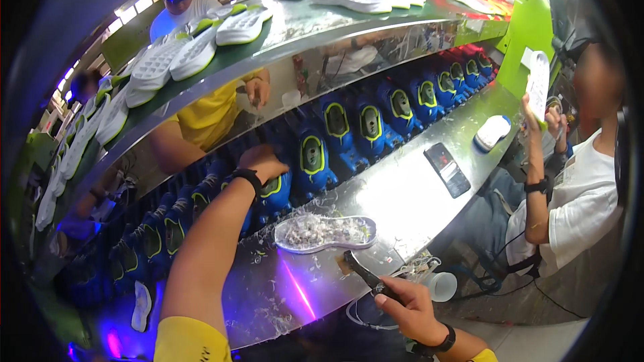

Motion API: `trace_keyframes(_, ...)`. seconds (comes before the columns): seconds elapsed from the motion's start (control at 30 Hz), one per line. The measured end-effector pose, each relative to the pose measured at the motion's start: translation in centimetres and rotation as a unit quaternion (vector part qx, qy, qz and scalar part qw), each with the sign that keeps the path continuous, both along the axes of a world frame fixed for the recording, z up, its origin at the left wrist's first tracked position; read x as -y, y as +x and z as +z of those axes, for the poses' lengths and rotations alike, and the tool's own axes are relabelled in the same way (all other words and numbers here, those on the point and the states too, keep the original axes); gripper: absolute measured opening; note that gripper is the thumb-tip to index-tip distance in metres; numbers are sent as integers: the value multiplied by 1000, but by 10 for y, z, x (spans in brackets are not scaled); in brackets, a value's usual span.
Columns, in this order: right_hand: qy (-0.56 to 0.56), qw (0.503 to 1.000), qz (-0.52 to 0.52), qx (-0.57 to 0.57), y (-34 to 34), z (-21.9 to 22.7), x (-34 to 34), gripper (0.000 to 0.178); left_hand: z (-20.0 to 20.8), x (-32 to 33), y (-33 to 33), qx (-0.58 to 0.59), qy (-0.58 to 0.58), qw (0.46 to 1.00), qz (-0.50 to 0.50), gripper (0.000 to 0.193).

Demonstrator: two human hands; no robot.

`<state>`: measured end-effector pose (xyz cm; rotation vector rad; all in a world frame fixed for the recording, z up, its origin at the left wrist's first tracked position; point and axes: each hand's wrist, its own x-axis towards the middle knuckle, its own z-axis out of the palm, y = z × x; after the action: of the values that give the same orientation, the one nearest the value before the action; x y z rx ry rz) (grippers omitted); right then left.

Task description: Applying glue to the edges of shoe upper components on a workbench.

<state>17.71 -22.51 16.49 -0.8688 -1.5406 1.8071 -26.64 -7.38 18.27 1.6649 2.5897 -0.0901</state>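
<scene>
My left hand point(265, 161) reaches across the bench to a row of blue shoes. Its fingers curl over the top of one blue shoe with a lime-edged opening point(274, 189); the fingertips are partly hidden. In my right hand point(414, 312), near the bench's front edge, is a brush with a black handle point(367, 272) and a short brownish head. Its head is just off the near side of a white shoe sole point(364, 228). That sole lies flat, its hollow filled with pale, fluffy shavings.
More blue shoes point(370, 124) line the bench's back. A dark phone point(447, 169) and a white-and-blue sole point(492, 132) lie to the right. White soles point(194, 52) fill the upper shelf. A seated co-worker point(577, 188) holds another sole point(538, 84). Scraps litter the metal bench point(396, 194).
</scene>
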Motion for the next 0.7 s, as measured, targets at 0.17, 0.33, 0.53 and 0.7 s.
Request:
trace_keyframes(0.17,-18,1000,-1,-21,2,0,8,37,29,33,-16,-18,74,997,34,52)
trace_keyframes(0.33,-20,1000,-6,-10,-11,9,20,37,43,121,-85,-51,45,996,63,64)
trace_keyframes(0.53,11,1000,-3,-11,-31,30,45,35,25,189,-114,66,117,981,141,79)
trace_keyframes(0.7,51,999,-8,0,-33,33,59,31,29,242,-97,252,303,905,160,56)
